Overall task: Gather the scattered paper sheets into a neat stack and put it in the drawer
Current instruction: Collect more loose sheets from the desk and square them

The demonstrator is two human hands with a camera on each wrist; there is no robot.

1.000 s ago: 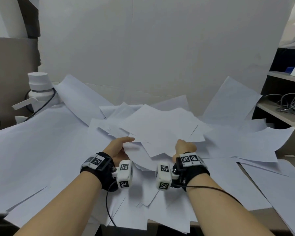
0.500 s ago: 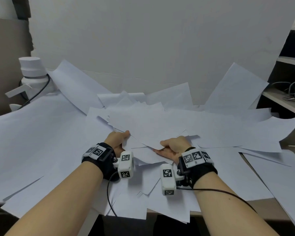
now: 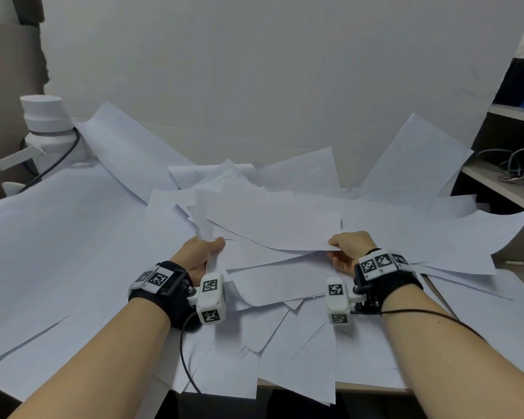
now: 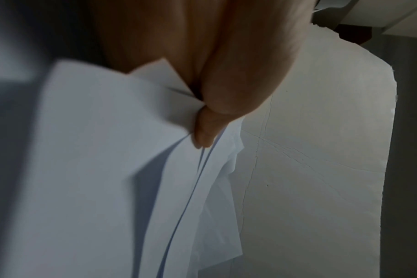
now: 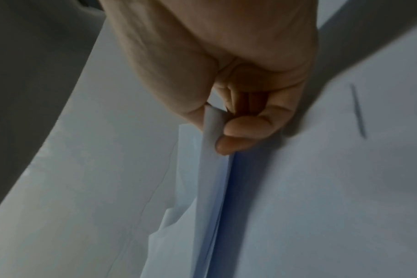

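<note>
A loose bundle of white paper sheets (image 3: 270, 222) is held a little above the desk between both hands. My left hand (image 3: 204, 247) pinches its near left corner, thumb on top; the left wrist view shows several sheets (image 4: 202, 169) caught between thumb and fingers. My right hand (image 3: 345, 246) pinches the near right corner; in the right wrist view the thumb and curled fingers clamp the sheet edges (image 5: 212, 131). More white sheets (image 3: 270, 328) lie scattered over the whole desk, some hanging over its front edge. No drawer is in view.
A white lamp base (image 3: 47, 128) with a black cable stands at the back left. A white wall board (image 3: 254, 71) backs the desk, with sheets leaning on it. A shelf (image 3: 502, 182) with tangled cables is on the right.
My right hand slid right along the bundle's near edge, so the hands are now wider apart. The left hand kept its pinch, and the bundle has spread out flatter.
</note>
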